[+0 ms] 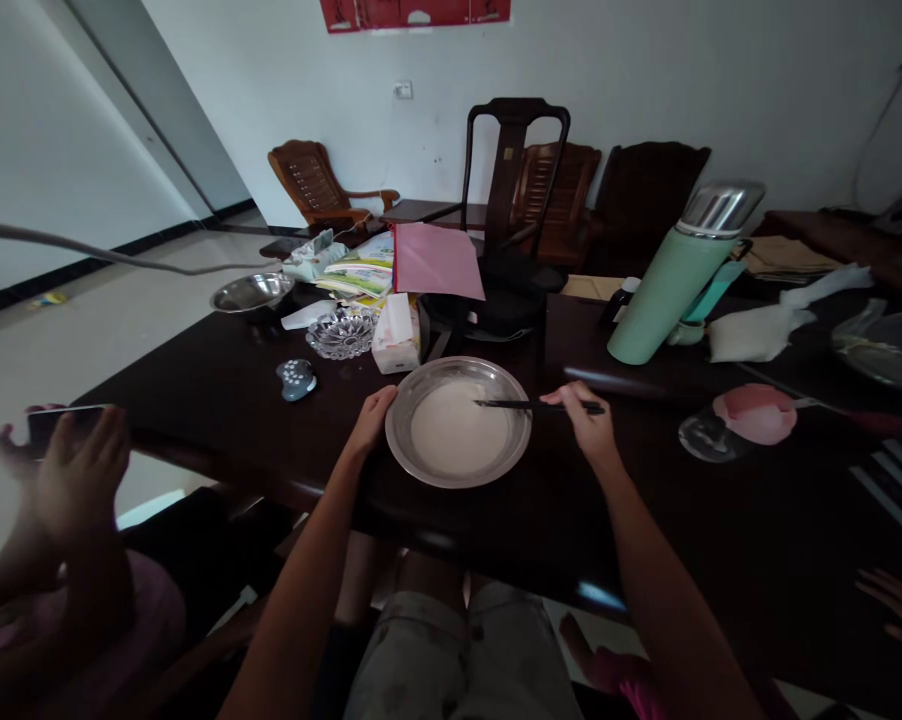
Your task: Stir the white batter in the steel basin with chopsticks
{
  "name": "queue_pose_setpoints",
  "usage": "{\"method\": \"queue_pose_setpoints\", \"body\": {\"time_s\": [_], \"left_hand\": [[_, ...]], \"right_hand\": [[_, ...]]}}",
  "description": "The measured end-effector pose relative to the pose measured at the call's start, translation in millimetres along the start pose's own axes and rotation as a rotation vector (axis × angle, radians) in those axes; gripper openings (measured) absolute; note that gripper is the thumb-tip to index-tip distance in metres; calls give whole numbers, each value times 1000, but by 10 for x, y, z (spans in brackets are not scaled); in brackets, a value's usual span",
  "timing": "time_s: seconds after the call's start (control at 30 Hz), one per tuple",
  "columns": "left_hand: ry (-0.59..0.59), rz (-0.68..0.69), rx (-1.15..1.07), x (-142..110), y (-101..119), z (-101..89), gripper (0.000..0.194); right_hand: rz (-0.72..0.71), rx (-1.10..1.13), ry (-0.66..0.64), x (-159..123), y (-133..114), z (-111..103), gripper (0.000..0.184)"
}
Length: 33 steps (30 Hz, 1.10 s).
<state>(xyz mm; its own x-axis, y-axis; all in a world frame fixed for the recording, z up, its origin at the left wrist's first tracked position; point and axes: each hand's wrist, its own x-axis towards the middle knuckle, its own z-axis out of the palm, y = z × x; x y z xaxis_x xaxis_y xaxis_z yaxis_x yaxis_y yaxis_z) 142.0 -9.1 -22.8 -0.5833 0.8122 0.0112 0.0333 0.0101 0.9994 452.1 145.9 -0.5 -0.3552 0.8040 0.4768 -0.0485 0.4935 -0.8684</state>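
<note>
A wide metal bowl (400, 447) stands on the dark table in front of me, with a pale, milky batter (451, 435) in it. My left hand (372, 420) grips the bowl's left rim, fingers closed against it. Dark chopsticks (522, 405) are pinched in my right hand (586, 420), just off the bowl's right side. Their tips reach over the rim to the batter near the middle; whether they dip below the surface I cannot tell.
Behind the bowl are a tissue pack (397, 345), a glass dish (342, 335) and a pink folder (436, 262). A green thermos (665, 290) and a pink cup (758, 413) stand right. At left, another person's hands (83, 470) hold a phone; another hand (901, 605) shows far right.
</note>
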Motion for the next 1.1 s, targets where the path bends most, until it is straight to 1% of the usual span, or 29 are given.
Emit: {"method": "queue_pose_setpoints", "body": {"time_s": [0.03,0.07,0.1,0.2,0.27,0.3,0.37,0.43,0.47,0.5,0.53,0.6,0.67,0.7,0.77,0.8,0.9,0.97,1.0,1.1], "left_hand": [[1,-2,-3,0,-2,-1,51],[0,-6,-4,-1,-2,-1,51],[-3,-10,-4,-3,2,0,51],[-12,-3,0,-15,29,7,51],[1,10,3,-24,52,15,52],[6,10,2,-28,63,20,52],[13,-5,-2,-34,81,30,52],[15,-18,-7,-36,92,38,52],[16,-19,-10,-36,95,40,52],[17,-17,-14,-35,96,42,52],[17,-13,-19,-33,95,42,52],[18,-8,-29,-27,87,39,51],[16,-10,-34,-20,72,33,50],[12,-12,-34,-16,62,29,49],[8,-11,-29,-9,44,21,48],[8,-8,-26,-7,37,18,48],[17,-8,-17,-5,33,19,47],[20,-16,-16,-8,41,23,46],[21,-19,-17,-9,45,26,46],[19,-29,-19,-13,50,28,46]], "right_hand": [[28,36,36,3,11,-43,48],[55,77,42,-1,13,-72,51],[75,111,17,-12,6,-80,53],[67,110,-165,-60,-49,10,50],[26,58,-243,-75,-76,94,43],[8,31,-243,-72,-78,117,41],[2,3,-169,-49,-56,104,39],[39,32,-49,-22,-21,31,44],[64,62,-6,-14,-9,-9,48],[88,94,9,-12,-3,-41,51],[105,119,-4,-17,-5,-56,53],[105,127,-104,-39,-29,-33,52],[59,96,-207,-63,-57,38,48],[29,75,-230,-69,-63,72,46],[-16,25,-213,-67,-55,101,41],[-23,7,-175,-59,-42,89,40],[23,31,-29,-31,3,-13,45],[68,90,4,-30,7,-63,51],[80,110,-19,-36,-1,-65,53],[51,94,-183,-64,-48,9,47]]}}
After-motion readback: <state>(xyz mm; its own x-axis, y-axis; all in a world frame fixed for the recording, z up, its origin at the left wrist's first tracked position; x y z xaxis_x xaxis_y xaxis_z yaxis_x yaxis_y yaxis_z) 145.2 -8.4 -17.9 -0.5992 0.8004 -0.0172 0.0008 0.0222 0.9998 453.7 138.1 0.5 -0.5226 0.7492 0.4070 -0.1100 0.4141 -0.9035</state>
